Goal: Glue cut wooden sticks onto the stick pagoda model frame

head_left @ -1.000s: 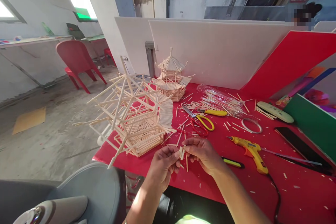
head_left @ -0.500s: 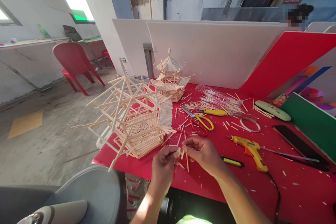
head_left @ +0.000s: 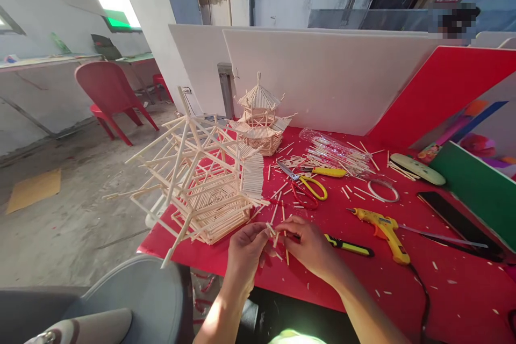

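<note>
Over the front of the red table, my left hand (head_left: 246,251) pinches a short piece of wooden stick (head_left: 271,229) between thumb and fingers. Close beside it, my right hand (head_left: 307,243) has its fingertips closed at the pieces; which piece it grips is partly hidden. Loose cut sticks (head_left: 287,257) lie beneath both hands. A half-built stick pavilion (head_left: 217,199) with an open frame stands just left of my hands. Partly behind my right hand lies a black and yellow-green utility knife (head_left: 352,248).
A finished stick pagoda (head_left: 260,113) stands at the back. Scissors (head_left: 308,185), a yellow cutter (head_left: 328,172), bagged sticks (head_left: 334,153) and a yellow glue gun (head_left: 382,231) with its cord lie to the right. A grey stool (head_left: 141,301) stands at the lower left.
My fingers have shifted on the small pieces, and a short stick now shows more plainly between them. My right hand has moved slightly left, uncovering more of the utility knife.
</note>
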A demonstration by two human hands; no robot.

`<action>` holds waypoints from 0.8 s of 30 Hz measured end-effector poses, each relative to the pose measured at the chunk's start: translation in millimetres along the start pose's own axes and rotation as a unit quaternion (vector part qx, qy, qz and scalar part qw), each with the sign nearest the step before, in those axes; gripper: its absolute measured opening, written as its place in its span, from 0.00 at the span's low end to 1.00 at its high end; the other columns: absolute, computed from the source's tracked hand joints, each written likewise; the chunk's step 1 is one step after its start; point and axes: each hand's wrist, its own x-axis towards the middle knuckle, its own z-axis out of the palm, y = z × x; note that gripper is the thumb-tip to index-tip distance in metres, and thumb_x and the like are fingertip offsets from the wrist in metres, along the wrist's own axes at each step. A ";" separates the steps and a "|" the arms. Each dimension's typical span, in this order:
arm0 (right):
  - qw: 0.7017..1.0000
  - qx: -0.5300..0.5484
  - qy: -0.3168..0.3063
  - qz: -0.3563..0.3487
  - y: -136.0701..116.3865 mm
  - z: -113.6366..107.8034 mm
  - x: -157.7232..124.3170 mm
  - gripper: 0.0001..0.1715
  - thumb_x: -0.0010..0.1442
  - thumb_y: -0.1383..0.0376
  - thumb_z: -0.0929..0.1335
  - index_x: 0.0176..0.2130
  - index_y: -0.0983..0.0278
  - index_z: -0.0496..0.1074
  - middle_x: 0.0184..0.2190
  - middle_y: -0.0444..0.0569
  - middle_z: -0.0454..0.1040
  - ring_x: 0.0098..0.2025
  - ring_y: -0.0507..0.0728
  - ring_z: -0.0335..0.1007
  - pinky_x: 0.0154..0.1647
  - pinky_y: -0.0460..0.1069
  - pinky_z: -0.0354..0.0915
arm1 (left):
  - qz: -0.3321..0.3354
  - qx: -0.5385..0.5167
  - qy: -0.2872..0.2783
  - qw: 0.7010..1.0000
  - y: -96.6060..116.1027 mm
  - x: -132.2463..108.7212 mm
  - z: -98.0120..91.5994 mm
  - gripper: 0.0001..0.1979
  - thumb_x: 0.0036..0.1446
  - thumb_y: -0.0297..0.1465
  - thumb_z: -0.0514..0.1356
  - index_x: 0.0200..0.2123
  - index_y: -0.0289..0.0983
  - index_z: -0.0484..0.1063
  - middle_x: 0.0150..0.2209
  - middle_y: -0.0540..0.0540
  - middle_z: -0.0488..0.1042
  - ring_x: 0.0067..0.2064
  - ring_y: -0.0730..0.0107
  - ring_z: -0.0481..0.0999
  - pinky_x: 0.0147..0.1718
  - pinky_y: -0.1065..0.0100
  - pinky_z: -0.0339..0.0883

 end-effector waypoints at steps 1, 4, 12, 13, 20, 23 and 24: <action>1.000 -0.024 0.003 -0.004 -0.2 -0.2 -0.3 0.15 0.59 0.64 0.66 0.43 0.57 0.80 0.40 0.49 0.79 0.41 0.58 0.75 0.44 0.50 0.68 | -0.001 0.010 0.001 1.000 -1.6 1.4 -1.1 0.19 0.43 0.41 0.71 0.32 0.32 0.76 0.17 0.49 0.74 0.15 0.75 0.69 0.12 0.77 0.51; 0.998 -0.060 0.008 0.000 -0.7 -2.7 -0.3 0.14 0.62 0.60 0.64 0.42 0.57 0.80 0.37 0.48 0.81 0.37 0.57 0.76 0.39 0.49 0.69 | 0.023 0.056 0.003 0.998 -9.1 6.9 -2.4 0.17 0.43 0.41 0.70 0.31 0.33 0.76 0.19 0.48 0.75 0.17 0.74 0.70 0.14 0.75 0.58; 0.989 -0.141 0.021 0.029 -3.2 -21.8 0.5 0.17 0.63 0.52 0.65 0.32 0.58 0.78 0.28 0.45 0.80 0.29 0.56 0.75 0.27 0.47 0.62 | 0.136 0.250 -0.012 0.959 -17.3 23.4 11.1 0.07 0.52 0.33 0.62 0.29 0.37 0.78 0.22 0.49 0.76 0.22 0.69 0.72 0.23 0.70 0.63; 0.986 -0.160 0.021 0.033 -3.2 -27.1 1.3 0.19 0.63 0.51 0.64 0.31 0.58 0.77 0.27 0.44 0.79 0.28 0.55 0.74 0.25 0.46 0.61 | 0.170 0.299 -0.016 0.939 -14.2 25.1 12.5 0.07 0.54 0.32 0.61 0.27 0.37 0.78 0.22 0.49 0.75 0.23 0.68 0.72 0.24 0.70 0.63; 0.943 -0.314 0.074 0.078 9.0 -71.5 41.7 0.18 0.65 0.63 0.63 0.52 0.60 0.73 0.44 0.52 0.79 0.44 0.59 0.76 0.40 0.49 0.63 | 0.308 0.492 -0.009 0.814 7.5 34.7 32.2 0.12 0.60 0.23 0.55 0.37 0.39 0.78 0.35 0.46 0.80 0.38 0.66 0.78 0.36 0.70 0.66; 0.923 -0.368 0.056 0.095 16.7 -77.2 68.8 0.28 0.61 0.65 0.67 0.60 0.64 0.66 0.49 0.58 0.77 0.50 0.63 0.73 0.45 0.51 0.64 | 0.267 0.590 -0.006 0.762 14.7 44.6 53.3 0.11 0.64 0.28 0.54 0.38 0.40 0.78 0.37 0.46 0.79 0.38 0.67 0.79 0.34 0.71 0.66; 0.918 -0.381 0.044 0.099 18.5 -76.9 76.0 0.29 0.59 0.66 0.68 0.60 0.64 0.66 0.49 0.58 0.77 0.51 0.64 0.73 0.46 0.52 0.64 | 0.262 0.601 0.002 0.755 17.0 50.8 61.2 0.11 0.64 0.28 0.54 0.37 0.39 0.78 0.37 0.45 0.79 0.38 0.66 0.79 0.34 0.70 0.67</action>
